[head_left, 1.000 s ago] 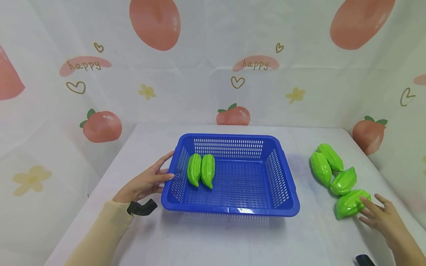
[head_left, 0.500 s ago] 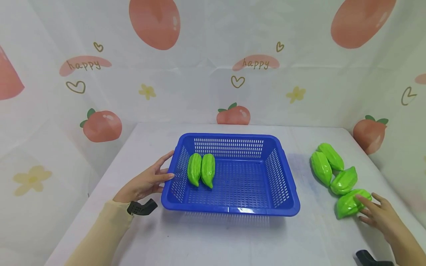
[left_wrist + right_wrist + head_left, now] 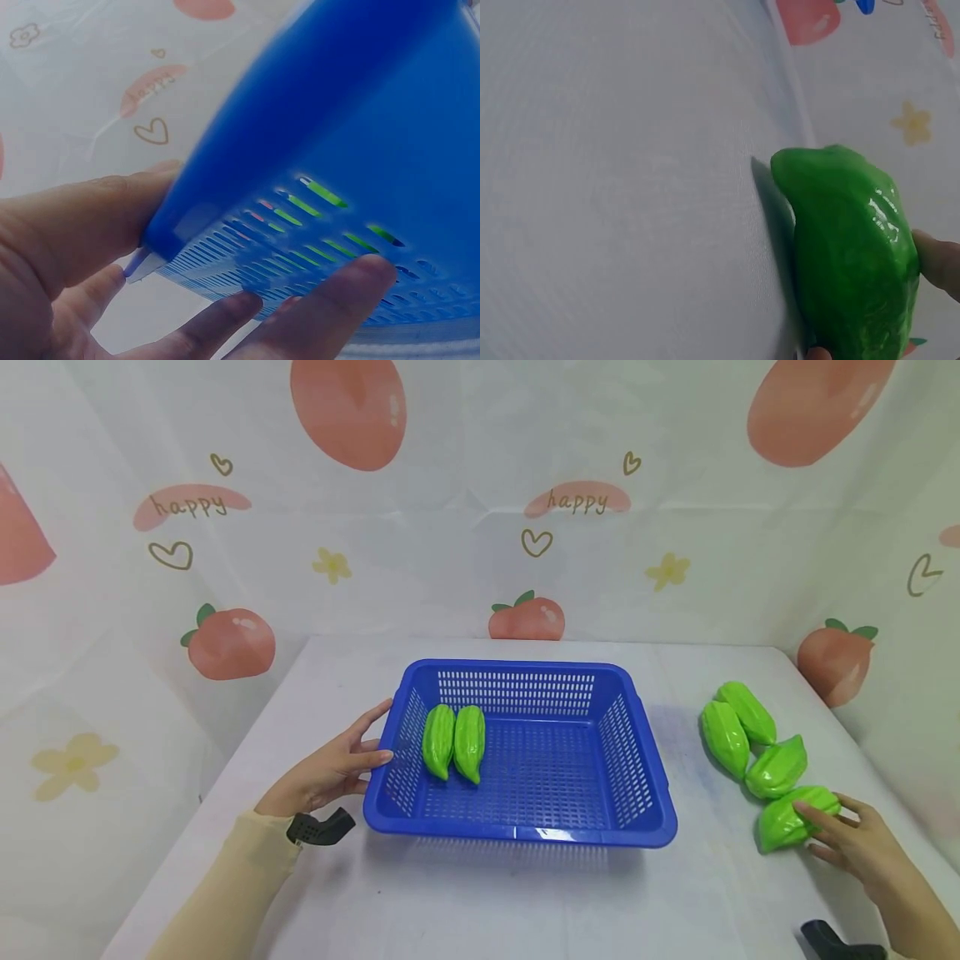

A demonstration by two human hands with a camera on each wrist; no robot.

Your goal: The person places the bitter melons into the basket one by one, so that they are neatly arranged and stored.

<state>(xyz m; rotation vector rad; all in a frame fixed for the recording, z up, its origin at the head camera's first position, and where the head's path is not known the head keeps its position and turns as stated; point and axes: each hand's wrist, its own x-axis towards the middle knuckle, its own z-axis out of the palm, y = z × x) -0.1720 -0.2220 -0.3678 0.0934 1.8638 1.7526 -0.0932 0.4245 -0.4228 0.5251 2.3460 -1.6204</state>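
My left hand (image 3: 326, 772) grips the left rim of a blue plastic basket (image 3: 517, 837). In the left wrist view its thumb lies at the rim and its fingertips (image 3: 373, 276) touch the slotted outer wall. At the right of the table, my right hand (image 3: 862, 847) pinches the nearest glossy green ribbed vegetable (image 3: 783, 822) from its right side. The right wrist view shows the thumb (image 3: 937, 262) on one side of this vegetable (image 3: 847, 247) and a fingertip (image 3: 819, 352) at the other. It appears to rest on the table; the other fingers are mostly hidden.
Two similar green vegetables (image 3: 469, 743) lie side by side at the basket's left. Beyond the held one sit three more: one vegetable (image 3: 776, 768) close by, another (image 3: 724, 741) farther back, and a third (image 3: 747, 713) behind. A printed cloth (image 3: 465, 560) surrounds the white table (image 3: 525, 906).
The right hand has moved slightly left, and its thumb and fingers have closed onto the nearest green vegetable. The left hand and basket have stayed put.
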